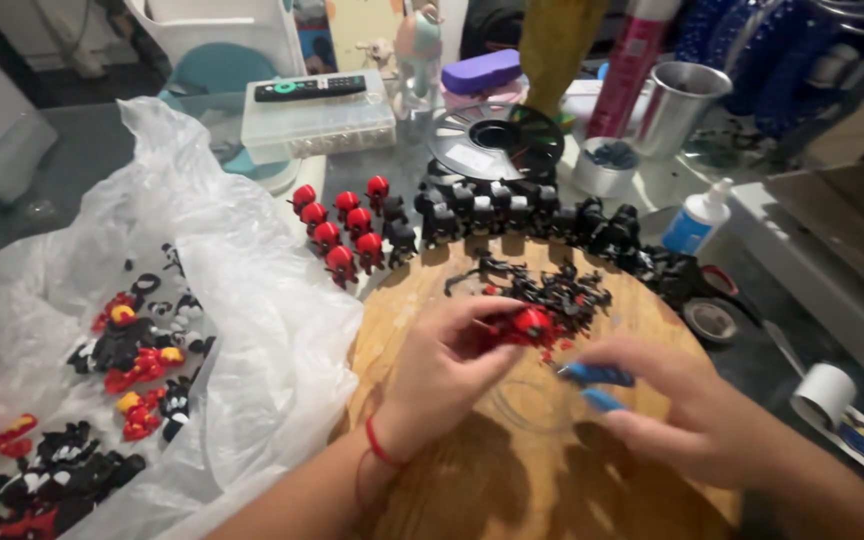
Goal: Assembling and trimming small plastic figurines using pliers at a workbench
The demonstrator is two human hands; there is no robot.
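Note:
My left hand (447, 365) pinches a small red figurine (530, 325) over a round wooden board (422, 300). A red string circles that wrist. My right hand (682, 405) grips a small tool with blue handles (592, 385), its tip pointing at the figurine. A heap of black plastic scraps (552, 290) lies on the board just beyond the hands. Along the board's far edge stand several red figurines (347, 232) and a row of black figurines (512, 215).
A crumpled clear plastic bag (232, 300) at left holds more red, black and yellow pieces (137, 355). Behind are a black filament spool (497, 140), a clear box with a remote (312, 110), a metal cup (677, 105), a glue bottle (700, 218) and tape rolls (822, 392).

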